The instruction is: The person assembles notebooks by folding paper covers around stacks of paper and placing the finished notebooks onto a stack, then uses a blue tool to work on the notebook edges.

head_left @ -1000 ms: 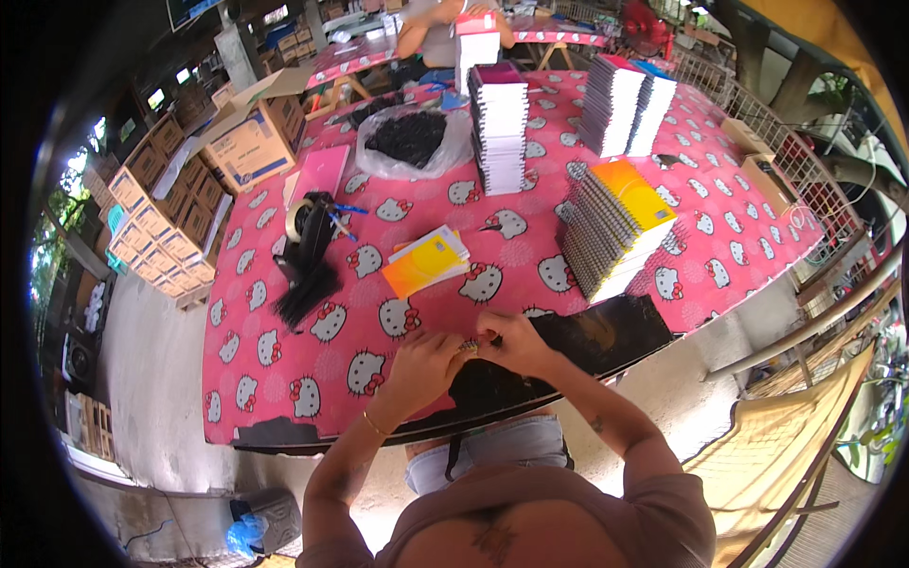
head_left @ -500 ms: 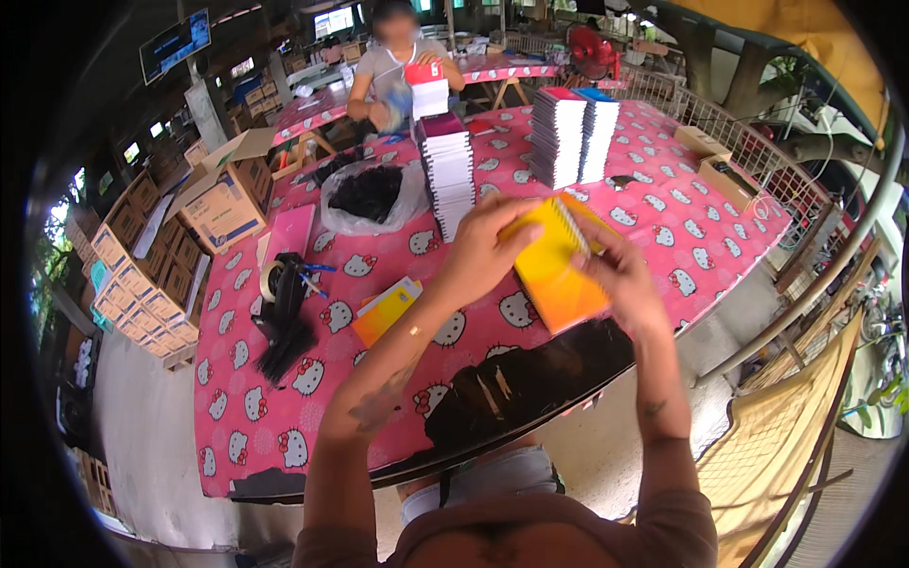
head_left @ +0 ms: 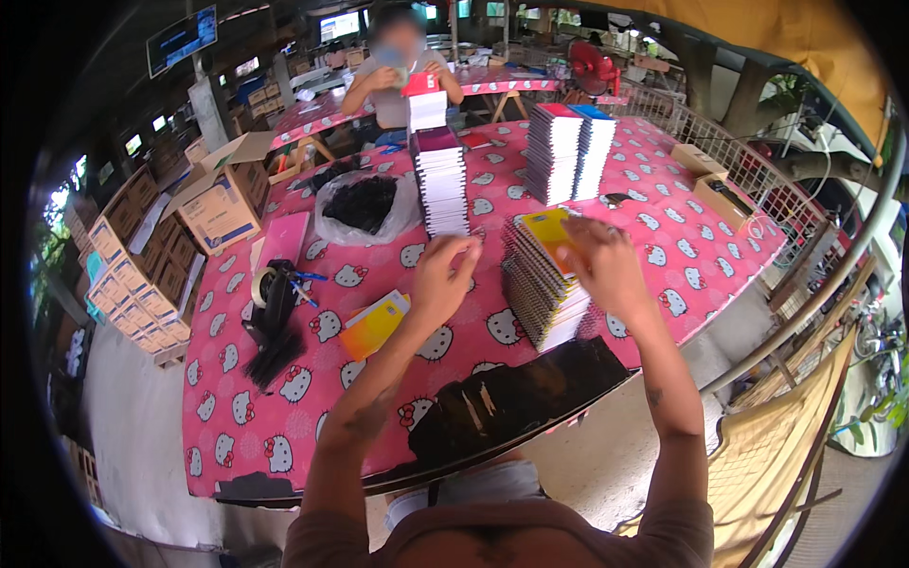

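Note:
A stack of spiral-bound notebooks (head_left: 549,293) stands in front of me on the table, its top one (head_left: 546,227) with a yellow cover. Over the right side of that top cover lies my right hand (head_left: 606,268), thumb and fingers apart; whether it presses on the cover is hard to see. My left hand (head_left: 443,281) hovers left of the stack, loosely curled and holding nothing. Farther left, a few loose yellow-orange covers or notebooks (head_left: 377,325) lie flat. Behind my left hand rises a tall stack of notebooks with a dark purple cover (head_left: 441,180).
Two tall notebook stacks, one red-topped (head_left: 553,151) and one blue-topped (head_left: 595,156), stand farther back. A clear bag of black material (head_left: 365,204), a tape roll (head_left: 262,289) and a black brush (head_left: 275,355) lie left. Cartons (head_left: 222,199) are piled beside the table. A person (head_left: 398,95) works opposite.
The yellow notebook that both hands held in the air now lies on the stack. My left hand has let go and moved left and down; the person opposite has raised a hand.

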Available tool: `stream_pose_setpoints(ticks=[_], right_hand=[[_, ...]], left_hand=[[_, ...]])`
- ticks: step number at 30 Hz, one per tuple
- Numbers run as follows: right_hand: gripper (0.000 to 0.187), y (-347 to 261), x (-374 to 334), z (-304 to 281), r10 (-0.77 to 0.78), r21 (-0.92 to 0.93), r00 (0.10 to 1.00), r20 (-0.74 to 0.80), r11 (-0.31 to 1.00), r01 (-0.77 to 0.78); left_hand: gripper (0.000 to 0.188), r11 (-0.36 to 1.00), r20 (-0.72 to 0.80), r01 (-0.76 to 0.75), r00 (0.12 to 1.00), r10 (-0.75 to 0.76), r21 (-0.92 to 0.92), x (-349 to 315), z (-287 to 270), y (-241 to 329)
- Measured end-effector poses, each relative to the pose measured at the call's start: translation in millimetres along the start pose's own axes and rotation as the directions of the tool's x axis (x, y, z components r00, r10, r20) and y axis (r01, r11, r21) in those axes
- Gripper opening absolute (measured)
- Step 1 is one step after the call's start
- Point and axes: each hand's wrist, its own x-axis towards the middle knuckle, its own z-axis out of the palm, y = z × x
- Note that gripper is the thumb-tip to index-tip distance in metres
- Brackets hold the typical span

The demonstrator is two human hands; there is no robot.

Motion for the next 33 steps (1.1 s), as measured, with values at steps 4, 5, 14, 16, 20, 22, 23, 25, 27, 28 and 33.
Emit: stream_pose_setpoints(ticks=[4, 5, 14, 16, 20, 22, 23, 25, 27, 28, 33], right_hand=[[0.048, -12, -16, 11, -0.178, 0.066, 0.984, 0.024, 0.982, 0.176], [0.048, -5, -19, 10, -0.184, 0.098, 0.983, 0.01, 0.978, 0.182], [0.045, -24, -23, 6, -0.219, 0.075, 0.972, -0.086, 0.971, 0.226], [0.04, -51, -30, 3, -0.219, 0.19, 0.957, -0.189, 0.948, 0.255], [0.039, -97, -61, 53, -0.225, 0.539, 0.972, -0.062, 0.812, 0.223], [0.039, -112, -75, 80, -0.215, 0.624, 0.977, -0.01, 0.762, 0.174], [0.039, -119, -82, 91, -0.19, 0.681, 0.982, 0.009, 0.72, 0.133], [0.039, -128, -89, 112, -0.144, 0.757, 0.988, 0.055, 0.651, 0.053], [0.04, -138, -90, 131, -0.121, 0.801, 0.988, 0.093, 0.599, -0.002], [0.042, -141, -88, 140, -0.119, 0.819, 0.986, 0.118, 0.574, -0.028], [0.046, -152, -80, 202, 0.065, 0.824, 0.963, 0.261, 0.504, -0.258]], left_hand=[[0.018, 0.896, 0.144, -0.069, 0.99, 0.005, 0.439, -87, -91, -38], [0.019, 0.849, 0.188, -0.112, 0.982, 0.015, 0.516, -104, -105, -44], [0.024, 0.743, 0.29, -0.079, 0.944, -0.159, 0.665, -150, -141, -73], [0.025, 0.679, 0.298, -0.18, 0.953, -0.06, 0.712, -138, -141, -66], [0.025, 0.703, 0.27, -0.159, 0.961, -0.05, 0.694, -155, -135, -82], [0.025, 0.765, 0.244, -0.095, 0.966, -0.083, 0.637, -154, -138, -76], [0.024, 0.791, 0.228, -0.024, 0.963, -0.147, 0.612, -149, -139, -70], [0.023, 0.823, 0.211, 0.131, 0.933, -0.29, 0.553, -147, -142, -56], [0.023, 0.791, 0.209, 0.276, 0.87, -0.447, 0.546, -148, -151, -66], [0.023, 0.772, 0.212, 0.339, 0.832, -0.513, 0.538, -143, -154, -70], [0.026, 0.816, 0.207, 0.067, 0.952, -0.224, 0.574, -141, -145, -77]])
